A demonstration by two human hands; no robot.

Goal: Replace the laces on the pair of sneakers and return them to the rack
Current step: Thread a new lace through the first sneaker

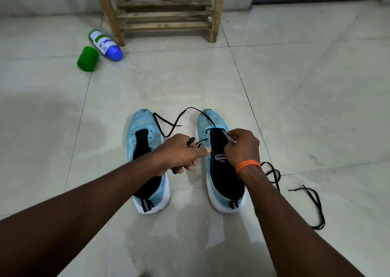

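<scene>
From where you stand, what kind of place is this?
Probably a room in a home, perhaps by the entrance: a pale tiled floor, a wooden rack standing on it, and two blue sneakers set on the floor for lacing.

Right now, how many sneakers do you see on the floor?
2. The left sneaker stands below the left hand; the right sneaker below the right hand. The rack is cut off, so others may be hidden.

On the tiled floor [295, 86], the left sneaker [141, 125] and right sneaker [211, 121] stand side by side, toes away. The left hand [179, 156] grips a black lace [175, 122] running to the right sneaker's front eyelets; the right hand [242, 148] pinches that sneaker's upper. A loose lace [314, 202] lies to its right
</scene>
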